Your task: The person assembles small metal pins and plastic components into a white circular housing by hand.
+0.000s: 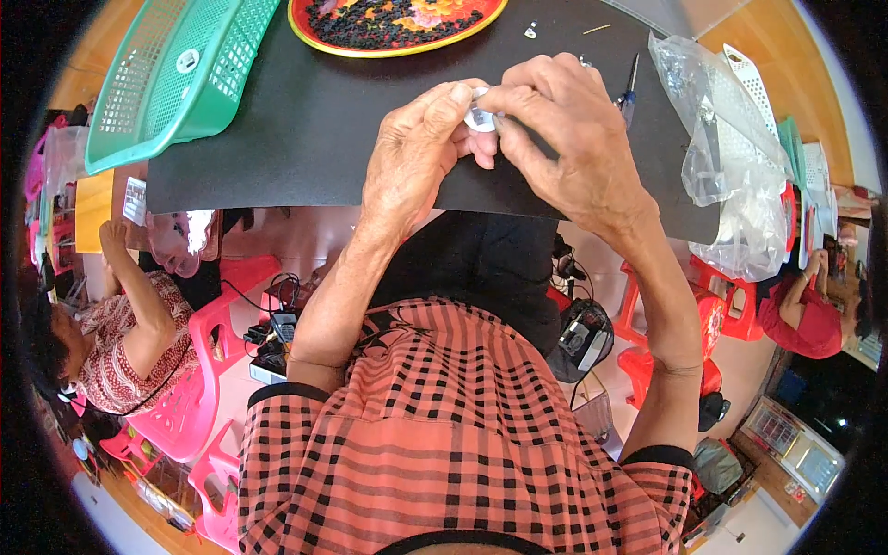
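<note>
A small white round piece [480,119] with a clear or greyish middle is held above the near part of the black table mat. The thumb and fingers of my left hand [416,139] are closed around its left side. At its right edge, the thumb and index finger of my right hand [583,139] pinch in on the same piece. Whether a smaller part sits between those right fingertips is hidden. Beyond the hands is a round red tray [398,53] with a yellow rim, holding many tiny black parts. A screwdriver [629,96] lies just past my right hand.
A green plastic basket [139,153] stands at the left of the black mat [305,139]. Small white bits [530,32] and a thin stick [597,29] lie at the far side. Clear plastic bags [721,157] cover the right edge. Other people [129,342] sit at left and right.
</note>
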{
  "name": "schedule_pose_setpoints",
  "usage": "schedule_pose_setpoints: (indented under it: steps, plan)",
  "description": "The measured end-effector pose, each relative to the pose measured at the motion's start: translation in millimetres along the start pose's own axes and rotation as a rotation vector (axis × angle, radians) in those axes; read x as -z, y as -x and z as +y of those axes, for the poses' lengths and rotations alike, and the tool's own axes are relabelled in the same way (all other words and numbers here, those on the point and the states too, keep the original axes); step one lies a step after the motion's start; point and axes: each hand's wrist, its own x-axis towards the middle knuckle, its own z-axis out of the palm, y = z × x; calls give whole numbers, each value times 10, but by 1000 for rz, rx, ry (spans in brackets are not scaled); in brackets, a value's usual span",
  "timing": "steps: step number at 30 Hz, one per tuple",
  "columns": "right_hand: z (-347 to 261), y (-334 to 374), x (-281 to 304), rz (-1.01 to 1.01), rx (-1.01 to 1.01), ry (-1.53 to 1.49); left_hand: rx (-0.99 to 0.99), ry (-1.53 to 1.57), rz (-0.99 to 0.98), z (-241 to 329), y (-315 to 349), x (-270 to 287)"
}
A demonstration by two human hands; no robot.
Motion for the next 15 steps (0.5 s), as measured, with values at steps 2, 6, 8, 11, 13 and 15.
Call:
schedule_pose_setpoints:
  steps: [2, 6, 8, 11, 13, 15]
  plan:
    - [-54, -28, 22, -16, -8, 3, -11, -17, 16, -2, 6, 2]
    - [53, -39, 23, -48, -100, -217, 13, -10, 23, -3, -6, 12]
    - [112, -7, 1, -19, -128, -389, 24, 27, 12, -2, -19, 22]
    - [123, -9, 15, 17, -262, -480, 39, 87, -29, -6, -34, 53]
    - [105, -8, 2, 33, -212, -434, 43, 108, -48, -19, -40, 58]
    - [88, -14, -15, 50, -163, -387, 44, 97, -41, -1, -27, 61]
